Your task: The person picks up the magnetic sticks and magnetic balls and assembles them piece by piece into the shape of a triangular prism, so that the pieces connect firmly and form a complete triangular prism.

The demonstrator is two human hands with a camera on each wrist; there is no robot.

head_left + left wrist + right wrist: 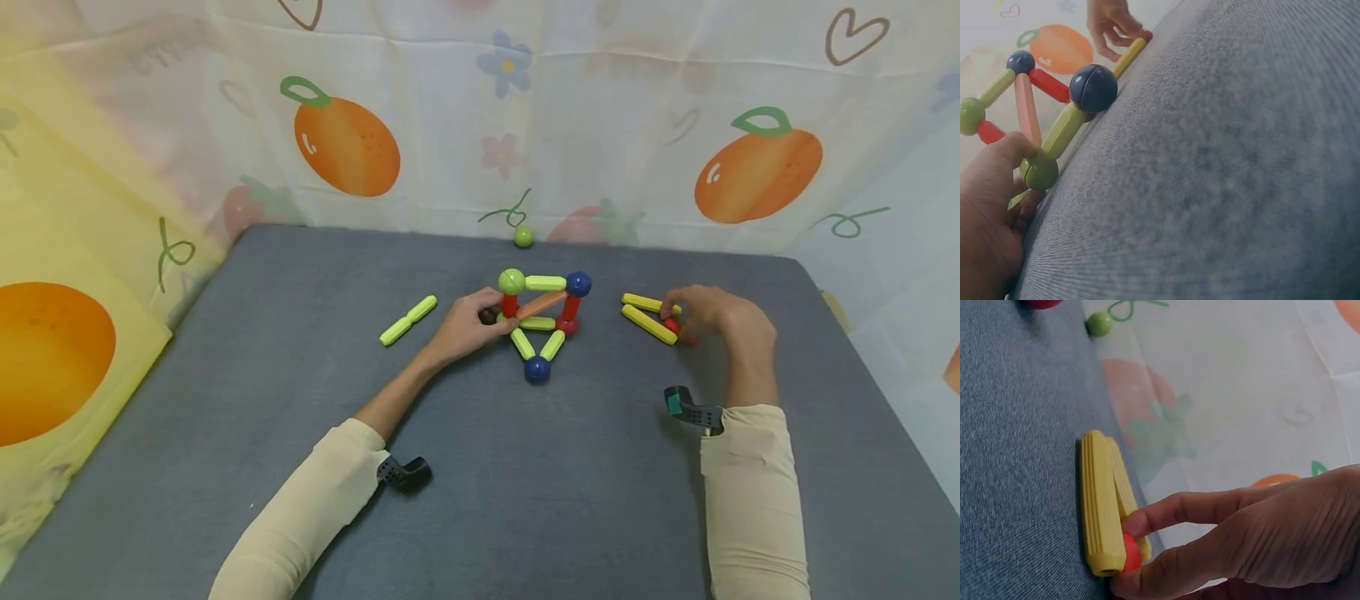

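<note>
A frame of coloured rods and balls (538, 323) stands on the table, with green, blue and red balls at its corners. My left hand (468, 327) grips its left side. In the left wrist view, the thumb rests by an orange rod (1026, 106) and the fingers curl about a lower green ball (1040, 173). A dark ball (487, 316) peeks out beside that hand. At the right, my right hand (708, 312) pinches a small red piece (1130, 553) between thumb and forefinger, against two yellow rods (649, 324). Its exact shape is partly hidden.
Two light-green rods (408, 321) lie end to end left of the frame. A loose green ball (523, 237) sits at the table's back edge, before a printed curtain (450, 125). The grey table (540, 500) stretches in front.
</note>
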